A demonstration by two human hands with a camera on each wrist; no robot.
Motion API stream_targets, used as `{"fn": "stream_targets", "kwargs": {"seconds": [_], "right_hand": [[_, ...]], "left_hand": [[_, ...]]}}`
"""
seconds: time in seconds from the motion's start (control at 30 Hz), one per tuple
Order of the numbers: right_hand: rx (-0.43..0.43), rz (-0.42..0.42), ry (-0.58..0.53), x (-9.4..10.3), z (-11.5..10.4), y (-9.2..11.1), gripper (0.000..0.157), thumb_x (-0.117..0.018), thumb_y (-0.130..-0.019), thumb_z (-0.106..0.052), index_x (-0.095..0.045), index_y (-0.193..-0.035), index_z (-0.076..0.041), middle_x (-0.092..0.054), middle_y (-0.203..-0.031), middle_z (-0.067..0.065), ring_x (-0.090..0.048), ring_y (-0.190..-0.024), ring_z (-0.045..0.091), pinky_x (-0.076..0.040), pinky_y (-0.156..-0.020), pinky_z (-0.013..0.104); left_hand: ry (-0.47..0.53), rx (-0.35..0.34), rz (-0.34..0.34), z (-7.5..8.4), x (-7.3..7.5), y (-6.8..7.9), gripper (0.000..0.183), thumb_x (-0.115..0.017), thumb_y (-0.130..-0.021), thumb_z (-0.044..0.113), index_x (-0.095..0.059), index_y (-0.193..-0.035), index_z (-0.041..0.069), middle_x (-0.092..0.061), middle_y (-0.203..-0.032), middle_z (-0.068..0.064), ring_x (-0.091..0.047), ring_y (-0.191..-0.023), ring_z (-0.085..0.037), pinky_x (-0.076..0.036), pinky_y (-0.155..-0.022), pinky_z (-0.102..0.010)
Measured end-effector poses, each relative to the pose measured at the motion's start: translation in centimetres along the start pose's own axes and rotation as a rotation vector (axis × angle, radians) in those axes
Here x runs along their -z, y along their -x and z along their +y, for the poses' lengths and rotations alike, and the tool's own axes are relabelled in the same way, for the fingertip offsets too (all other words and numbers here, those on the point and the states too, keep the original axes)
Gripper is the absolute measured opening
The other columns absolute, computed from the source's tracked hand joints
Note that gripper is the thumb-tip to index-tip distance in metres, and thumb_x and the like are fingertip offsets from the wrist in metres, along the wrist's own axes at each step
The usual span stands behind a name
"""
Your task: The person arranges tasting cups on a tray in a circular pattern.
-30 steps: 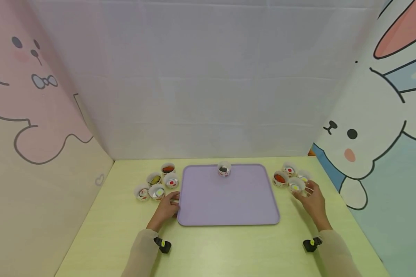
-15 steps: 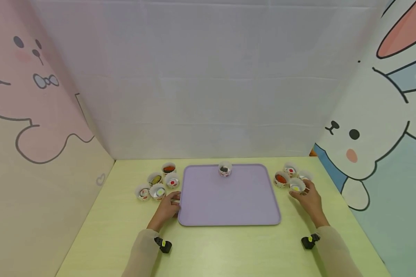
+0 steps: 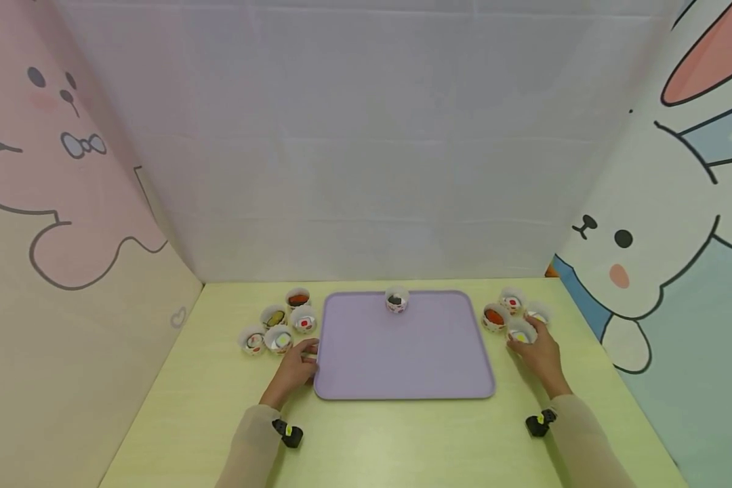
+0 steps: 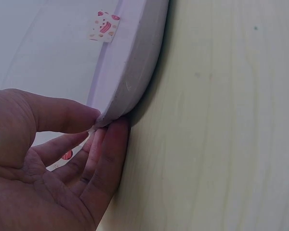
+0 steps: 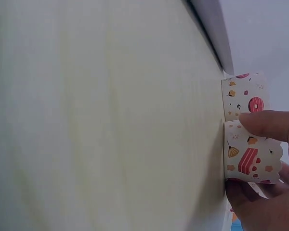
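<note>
My left hand (image 3: 295, 369) pinches the left edge of the lilac tray (image 3: 402, 362). In the left wrist view, the thumb lies at the tray's rim (image 4: 135, 62) and the fingers reach against its outer side. On the right, my right hand (image 3: 539, 356) holds a small paper baking cup (image 3: 520, 332) with something yellow and white inside. Its thumb and fingers press on opposite sides of the printed wall (image 5: 250, 154), which shows cake pictures in the right wrist view. The cup's base is down at the table. Another baking cup (image 3: 396, 299) stands at the tray's back edge.
Several filled baking cups (image 3: 278, 339) cluster left of the tray, close to my left hand. Behind the held cup stand a cup with orange-red filling (image 3: 494, 317), one with a red piece (image 3: 512, 301) and one partly behind my fingers (image 3: 539, 312). A white curtain (image 3: 372, 169) backs the table.
My right hand has shifted slightly left, and its fingers have settled round the near baking cup. The left hand stays at the tray's edge.
</note>
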State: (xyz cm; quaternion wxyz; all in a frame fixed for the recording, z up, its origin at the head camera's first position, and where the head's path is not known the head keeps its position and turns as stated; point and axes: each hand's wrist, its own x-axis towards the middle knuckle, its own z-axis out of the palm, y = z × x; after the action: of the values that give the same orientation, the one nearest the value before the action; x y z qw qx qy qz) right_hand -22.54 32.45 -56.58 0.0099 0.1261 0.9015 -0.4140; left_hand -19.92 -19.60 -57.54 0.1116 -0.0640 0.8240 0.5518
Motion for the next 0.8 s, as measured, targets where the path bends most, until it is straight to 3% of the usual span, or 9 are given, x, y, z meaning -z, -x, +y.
{"fn": "stream_targets", "kwargs": {"seconds": [0.27, 0.57, 0.7, 0.8], "right_hand": [[0.026, 0.052, 0.020, 0.3, -0.3, 0.9, 0.079, -0.069, -0.088, -0.021, -0.028, -0.151, 0.000, -0.030, -0.153, 0.032, -0.029, -0.138, 0.052, -0.030, -0.110, 0.063], [0.092, 0.111, 0.031, 1.6, -2.0, 1.7, 0.072, -0.070, -0.089, -0.030, -0.037, -0.146, -0.001, -0.041, -0.147, 0.031, -0.042, -0.129, 0.050, -0.038, -0.100, 0.063], [0.140, 0.139, 0.047, 2.0, -2.9, 2.0, 0.070, -0.070, -0.089, -0.033, -0.040, -0.145, -0.002, -0.050, -0.140, 0.029, -0.054, -0.115, 0.045, -0.048, -0.084, 0.052], [0.187, 0.160, 0.060, 2.2, -3.6, 2.1, 0.068, -0.071, -0.089, -0.035, -0.043, -0.142, -0.003, -0.056, -0.132, 0.027, -0.060, -0.101, 0.039, -0.048, -0.071, 0.038]], "left_hand": [[0.011, -0.004, 0.004, 0.1, 0.0, 0.1, 0.057, -0.056, -0.084, -0.006, -0.050, -0.139, 0.002, -0.056, -0.125, -0.017, -0.059, -0.093, -0.021, -0.056, -0.062, -0.035], [0.008, 0.004, 0.004, 0.1, 0.0, 0.0, 0.057, -0.056, -0.084, -0.005, -0.050, -0.140, 0.003, -0.056, -0.126, -0.017, -0.059, -0.095, -0.022, -0.056, -0.063, -0.034], [-0.004, -0.010, -0.001, 0.0, 0.0, 0.1, 0.058, -0.056, -0.083, -0.005, -0.048, -0.140, 0.002, -0.055, -0.126, -0.019, -0.059, -0.094, -0.021, -0.056, -0.062, -0.034], [-0.013, -0.016, 0.000, 0.1, 0.1, 0.2, 0.058, -0.056, -0.084, -0.005, -0.048, -0.140, 0.001, -0.054, -0.126, -0.019, -0.060, -0.094, -0.021, -0.056, -0.061, -0.034]]}}
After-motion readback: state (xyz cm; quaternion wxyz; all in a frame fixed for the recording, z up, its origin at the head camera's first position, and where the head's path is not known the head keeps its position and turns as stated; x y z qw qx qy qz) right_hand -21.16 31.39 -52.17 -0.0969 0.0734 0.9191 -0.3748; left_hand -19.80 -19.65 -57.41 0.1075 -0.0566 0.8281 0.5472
